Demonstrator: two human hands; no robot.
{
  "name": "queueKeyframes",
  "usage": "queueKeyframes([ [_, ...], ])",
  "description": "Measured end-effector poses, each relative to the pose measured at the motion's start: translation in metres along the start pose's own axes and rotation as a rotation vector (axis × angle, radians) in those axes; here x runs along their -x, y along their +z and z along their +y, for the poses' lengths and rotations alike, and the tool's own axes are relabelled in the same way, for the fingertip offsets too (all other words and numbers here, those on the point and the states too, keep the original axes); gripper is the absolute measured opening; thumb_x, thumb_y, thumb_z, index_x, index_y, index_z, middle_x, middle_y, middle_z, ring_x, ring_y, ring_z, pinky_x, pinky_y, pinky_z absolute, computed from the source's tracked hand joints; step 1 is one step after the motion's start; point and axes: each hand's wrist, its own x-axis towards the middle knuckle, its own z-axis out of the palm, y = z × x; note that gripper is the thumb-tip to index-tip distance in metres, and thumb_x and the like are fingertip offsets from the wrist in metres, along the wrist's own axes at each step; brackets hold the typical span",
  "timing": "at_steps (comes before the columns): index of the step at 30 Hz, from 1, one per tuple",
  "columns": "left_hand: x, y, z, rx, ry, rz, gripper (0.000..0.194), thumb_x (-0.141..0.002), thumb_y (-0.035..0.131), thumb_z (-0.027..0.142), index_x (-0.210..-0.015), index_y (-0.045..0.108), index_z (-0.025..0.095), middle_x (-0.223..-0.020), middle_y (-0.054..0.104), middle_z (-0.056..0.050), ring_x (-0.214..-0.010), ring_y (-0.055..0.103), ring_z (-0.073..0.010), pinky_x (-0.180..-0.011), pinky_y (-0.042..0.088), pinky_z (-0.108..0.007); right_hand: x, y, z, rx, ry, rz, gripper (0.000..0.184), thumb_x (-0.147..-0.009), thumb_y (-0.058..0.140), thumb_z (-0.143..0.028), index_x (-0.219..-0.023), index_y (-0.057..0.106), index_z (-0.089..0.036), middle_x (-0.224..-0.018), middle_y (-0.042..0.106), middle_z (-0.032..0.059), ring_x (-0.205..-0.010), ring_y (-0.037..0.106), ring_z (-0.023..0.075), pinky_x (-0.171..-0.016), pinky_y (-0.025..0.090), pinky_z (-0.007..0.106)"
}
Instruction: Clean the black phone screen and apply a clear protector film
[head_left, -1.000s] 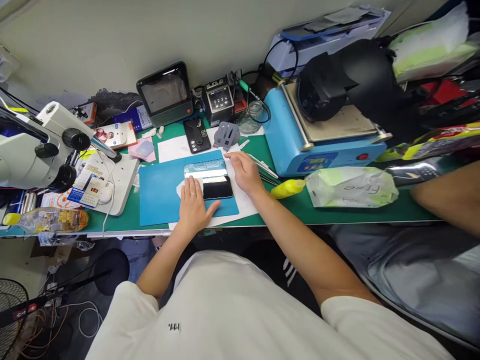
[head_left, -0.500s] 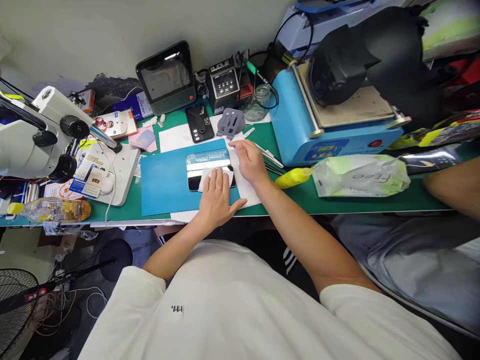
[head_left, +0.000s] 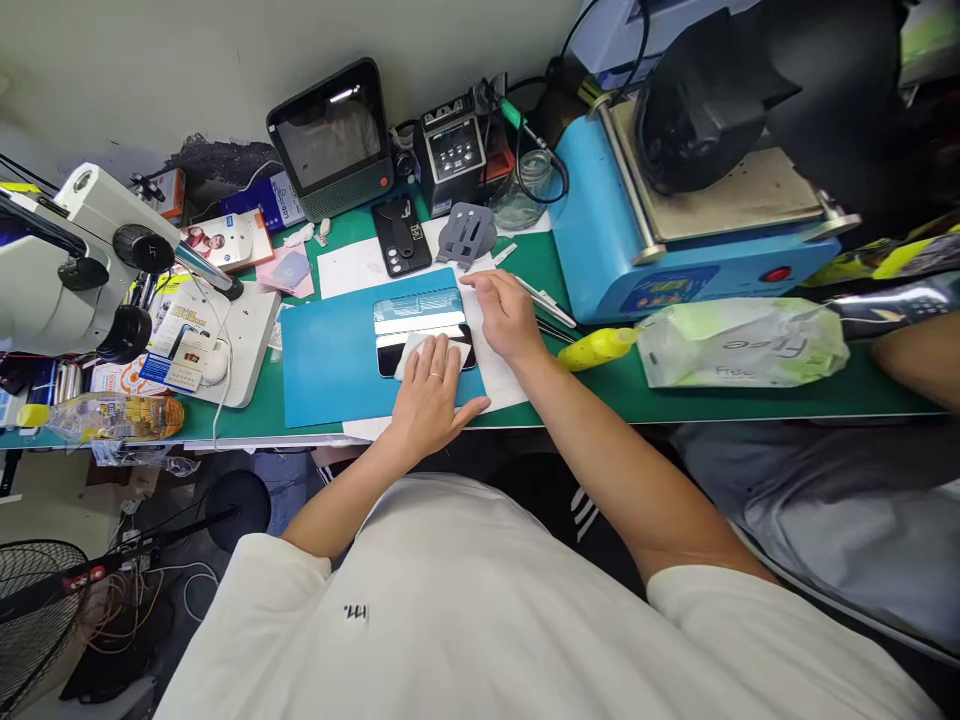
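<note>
A phone (head_left: 387,360) with a dark, glossy, reflecting screen lies on a blue mat (head_left: 330,365). My left hand (head_left: 431,395) rests flat on a folded white tissue (head_left: 409,350), pressing it against the lower part of the screen; its fingers are stretched out. At the right end of the phone, my right hand (head_left: 512,315) stands on its side with the index finger stretched out and the thumb above. Its lower fingers are partly hidden, and whether it touches the phone's edge is unclear. White paper (head_left: 499,385) lies beneath the mat's right side.
Behind the mat are a black phone back (head_left: 401,237), a grey holder (head_left: 465,235) and a soldering station (head_left: 451,155). To the right stand a blue machine (head_left: 600,220), a yellow bottle (head_left: 598,348) and a tissue pack (head_left: 742,345). A microscope (head_left: 97,270) occupies the left; another person's arm (head_left: 919,355) shows far right.
The camera view has shifted slightly. My left hand and the tissue stay at nearly the same place on the screen, and my right hand remains beside the phone.
</note>
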Motion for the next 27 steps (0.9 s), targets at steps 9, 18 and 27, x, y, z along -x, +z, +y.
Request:
queueKeyframes([
  [9,-0.013,0.005,-0.005,0.035,0.025,0.021,0.088,-0.107,0.028,0.066,-0.162,0.032,-0.002,-0.173,0.024,-0.026,-0.164,0.020,-0.0384,-0.132,0.025,-0.053,-0.002,0.000,-0.003,0.003,-0.006,-0.011,0.063,-0.106,0.028,-0.068,-0.102,0.074,-0.026,-0.110,0.079,0.0100,-0.109,0.071,0.0280,-0.102,0.051,0.049],
  [18,-0.025,0.004,0.002,0.060,0.077,0.002,0.090,-0.107,0.029,0.066,-0.163,0.029,-0.004,-0.174,0.021,-0.025,-0.164,0.018,-0.0375,-0.134,0.020,-0.050,-0.001,-0.001,-0.001,-0.008,0.001,0.002,0.063,-0.106,0.028,-0.068,-0.102,0.075,-0.026,-0.109,0.079,0.0102,-0.108,0.071,0.0287,-0.102,0.051,0.050],
  [27,0.023,0.005,-0.040,0.075,-0.118,0.018,0.093,-0.105,0.024,0.072,-0.166,0.023,0.002,-0.175,0.019,-0.025,-0.165,0.014,-0.0353,-0.133,0.023,-0.054,0.002,-0.001,0.000,0.000,-0.008,-0.001,0.058,-0.108,0.031,-0.063,-0.103,0.076,-0.028,-0.109,0.079,0.0088,-0.108,0.072,0.0290,-0.099,0.052,0.051],
])
